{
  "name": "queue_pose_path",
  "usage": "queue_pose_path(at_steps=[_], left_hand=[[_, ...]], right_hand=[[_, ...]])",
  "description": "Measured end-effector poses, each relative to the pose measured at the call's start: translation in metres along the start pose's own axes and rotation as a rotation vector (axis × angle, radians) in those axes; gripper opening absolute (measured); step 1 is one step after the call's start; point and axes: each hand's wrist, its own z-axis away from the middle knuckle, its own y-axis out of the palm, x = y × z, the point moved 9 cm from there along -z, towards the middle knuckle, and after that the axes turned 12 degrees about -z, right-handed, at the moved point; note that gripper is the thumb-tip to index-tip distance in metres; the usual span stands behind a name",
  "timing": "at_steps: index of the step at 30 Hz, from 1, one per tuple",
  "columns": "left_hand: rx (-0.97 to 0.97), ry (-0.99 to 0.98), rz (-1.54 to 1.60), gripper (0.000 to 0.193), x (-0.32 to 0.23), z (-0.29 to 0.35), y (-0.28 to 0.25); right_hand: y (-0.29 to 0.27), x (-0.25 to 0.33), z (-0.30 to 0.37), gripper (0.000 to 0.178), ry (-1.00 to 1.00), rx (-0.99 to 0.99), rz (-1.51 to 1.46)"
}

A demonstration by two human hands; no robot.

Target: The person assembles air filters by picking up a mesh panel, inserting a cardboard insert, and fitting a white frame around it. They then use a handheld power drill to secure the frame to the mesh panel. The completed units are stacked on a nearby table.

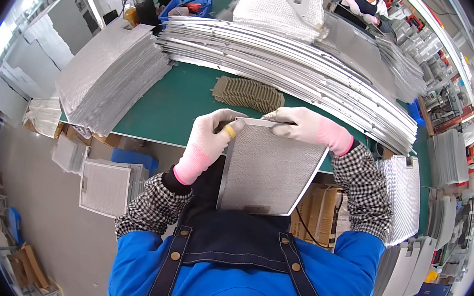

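A framed metal mesh filter panel (pixel 269 171) is held upright against my apron, its far edge near the table's front. My left hand (pixel 208 139), in a white and pink glove with yellow on one finger, grips its far left corner between thumb and fingers. On the far right corner, my right hand (pixel 307 127), gloved alike, has its thumb on the mesh and its fingers over the frame. Just beyond lies a row of small tan notched plates (pixel 248 93) on the green table (pixel 188 95). A small dark latch plate (pixel 257 209) sits at the panel's near edge.
Tall mesh sheet stack (pixel 104 75) at left; long metal frame strips (pixel 290 67) across the table. More mesh sheets (pixel 279 9) and a blue basket (pixel 188 3) stand behind. Finished-looking panels (pixel 105 186) sit low at left, others (pixel 400 201) at right. A co-worker (pixel 367 6) is far right.
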Motion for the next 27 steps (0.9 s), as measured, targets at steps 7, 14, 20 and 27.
queue_pose_path(at_steps=[7, 14, 20, 27], left_hand=[[-0.092, -0.104, -0.081, 0.023, 0.013, 0.002, -0.017], [-0.074, -0.039, 0.080, 0.026, 0.024, -0.003, -0.013], [-0.145, 0.018, -0.095, 0.028, 0.020, -0.011, -0.012], [0.173, -0.154, 0.377, 0.032, 0.050, -0.005, 0.011]], right_hand=[[0.002, -0.010, -0.027, 0.052, -0.045, -0.031, 0.057], [0.004, -0.002, -0.026, 0.049, -0.055, -0.127, 0.281], [0.009, 0.011, -0.020, 0.048, -0.144, -0.381, 0.556], [0.023, 0.041, 0.002, 0.049, -0.285, -0.268, 0.816]])
